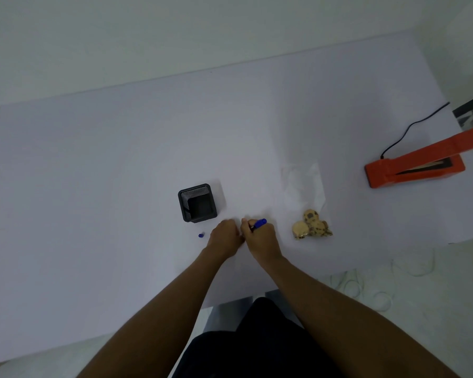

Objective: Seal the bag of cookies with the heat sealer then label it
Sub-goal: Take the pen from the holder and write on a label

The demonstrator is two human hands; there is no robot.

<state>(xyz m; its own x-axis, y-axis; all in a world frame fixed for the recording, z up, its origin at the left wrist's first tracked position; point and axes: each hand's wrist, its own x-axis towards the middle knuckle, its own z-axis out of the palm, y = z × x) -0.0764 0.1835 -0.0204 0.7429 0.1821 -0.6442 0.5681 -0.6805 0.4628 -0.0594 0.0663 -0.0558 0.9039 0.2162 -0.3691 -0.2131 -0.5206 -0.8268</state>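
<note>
Black mesh holder (198, 202) just beyond left hand (224, 238); blue cap (201, 235) beside it. Right hand (260, 239) grips blue marker (259, 224); left curled, grasp unclear (label not discernible). Cookie bag (307, 211) right of hands. Orange heat sealer (415, 166) far right, lever cropped.

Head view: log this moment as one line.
right hand: holds blue pen | left hand: beside it | clear plastic cookie bag: untouched | orange heat sealer: open

Right hand (261, 238) gripping blue pen (259, 224), left hand (225, 237) touching it, bag of cookies (307, 208) near right
</note>
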